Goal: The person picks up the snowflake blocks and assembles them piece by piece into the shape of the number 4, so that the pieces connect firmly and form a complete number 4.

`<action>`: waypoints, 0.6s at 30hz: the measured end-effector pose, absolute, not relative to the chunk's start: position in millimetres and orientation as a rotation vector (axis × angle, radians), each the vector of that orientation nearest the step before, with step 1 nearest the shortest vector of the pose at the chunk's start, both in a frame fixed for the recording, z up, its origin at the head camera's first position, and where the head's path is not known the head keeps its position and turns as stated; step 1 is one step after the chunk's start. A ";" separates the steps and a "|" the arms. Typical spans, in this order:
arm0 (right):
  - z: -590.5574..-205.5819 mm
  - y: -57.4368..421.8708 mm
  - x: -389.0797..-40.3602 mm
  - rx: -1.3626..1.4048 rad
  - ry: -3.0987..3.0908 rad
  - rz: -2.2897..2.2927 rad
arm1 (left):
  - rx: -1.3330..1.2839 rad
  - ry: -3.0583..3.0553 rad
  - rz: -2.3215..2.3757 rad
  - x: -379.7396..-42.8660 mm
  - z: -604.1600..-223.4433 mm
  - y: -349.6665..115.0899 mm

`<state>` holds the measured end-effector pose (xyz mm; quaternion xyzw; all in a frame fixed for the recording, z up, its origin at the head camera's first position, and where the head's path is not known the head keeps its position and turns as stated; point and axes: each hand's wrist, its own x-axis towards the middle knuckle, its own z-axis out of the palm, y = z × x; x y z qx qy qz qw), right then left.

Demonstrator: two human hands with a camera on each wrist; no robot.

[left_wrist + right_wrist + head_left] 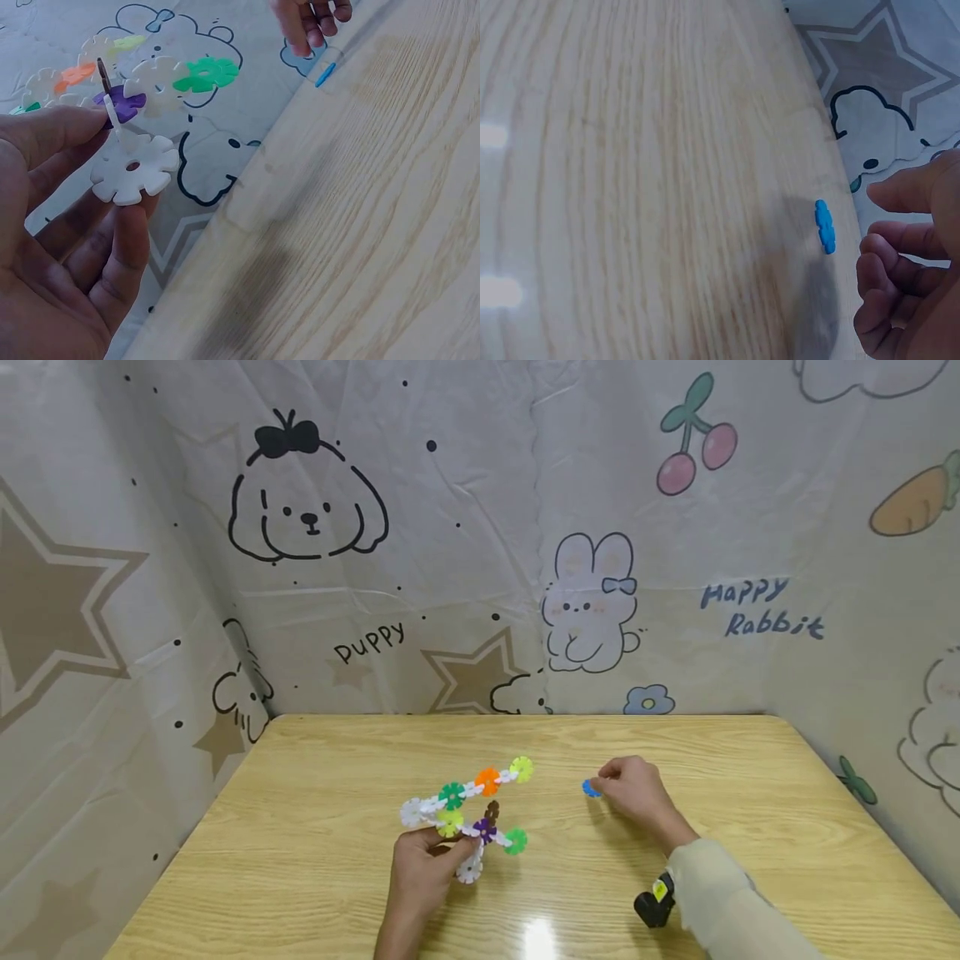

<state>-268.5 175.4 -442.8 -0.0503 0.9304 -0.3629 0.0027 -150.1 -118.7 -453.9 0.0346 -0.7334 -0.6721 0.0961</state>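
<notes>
My left hand [423, 872] pinches a chain of flower-shaped interlocking discs [452, 796] above the table. White discs link orange, green, yellow, purple and brown ones. In the left wrist view, thumb and fingers grip around a white disc [135, 169] and near the purple disc [120, 106]. A single blue disc [825, 226] lies on the table to the right. Over it reaches my right hand [633, 793], fingers loosely bent. The right wrist view shows a gap between these fingertips and the blue disc, with nothing between thumb and fingers.
The wooden table [300, 860] ends at a printed cloth [450, 527] hanging behind and at both sides. A black device with a yellow label [655, 900] sits by the right wrist, against the sleeve [727, 893]. Light glares off the table's front.
</notes>
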 end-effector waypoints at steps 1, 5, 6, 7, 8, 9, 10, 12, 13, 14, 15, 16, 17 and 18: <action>-443.8 175.3 -269.5 -0.161 2.928 -1.114 | 0.099 -2.174 -1.994 -149.7 -454.2 -119.1; -446.4 173.4 -272.7 -0.147 2.969 -0.968 | 0.095 -2.179 -2.006 -148.0 -454.7 -120.7; -447.0 173.0 -273.3 -0.131 2.974 -0.933 | 0.094 -2.180 -2.008 -147.6 -454.5 -121.2; -447.5 172.5 -274.0 -0.111 2.975 -0.900 | 0.093 -2.183 -2.010 -147.3 -454.3 -121.7; -448.0 172.2 -274.4 -0.092 2.974 -0.876 | 0.093 -2.181 -2.016 -146.9 -454.4 -122.3; -448.1 171.7 -274.6 -0.076 2.967 -0.858 | 0.092 -2.182 -2.017 -146.5 -454.4 -122.8; -448.5 171.3 -274.8 -0.059 2.959 -0.847 | 0.090 -2.179 -2.021 -146.0 -454.5 -123.6; -449.6 170.9 -275.5 -0.046 2.953 -0.823 | 0.088 -2.183 -2.022 -145.4 -454.9 -124.9; -450.2 170.6 -276.0 -0.042 2.951 -0.815 | 0.088 -2.184 -2.024 -145.2 -455.3 -125.4; -451.0 170.3 -276.3 -0.041 2.952 -0.808 | 0.085 -2.182 -2.026 -145.0 -455.6 -125.8; -451.5 170.0 -276.7 -0.044 2.955 -0.801 | 0.083 -2.183 -2.029 -144.9 -455.8 -126.1; -452.5 169.9 -277.4 -0.046 2.963 -0.790 | 0.079 -2.181 -2.036 -144.8 -456.1 -126.3; -453.4 169.8 -278.3 -0.050 2.971 -0.780 | 0.075 -2.180 -2.040 -144.9 -456.4 -126.5; -453.9 169.5 -279.1 -0.053 2.976 -0.773 | 0.070 -2.173 -2.048 -144.6 -456.7 -126.8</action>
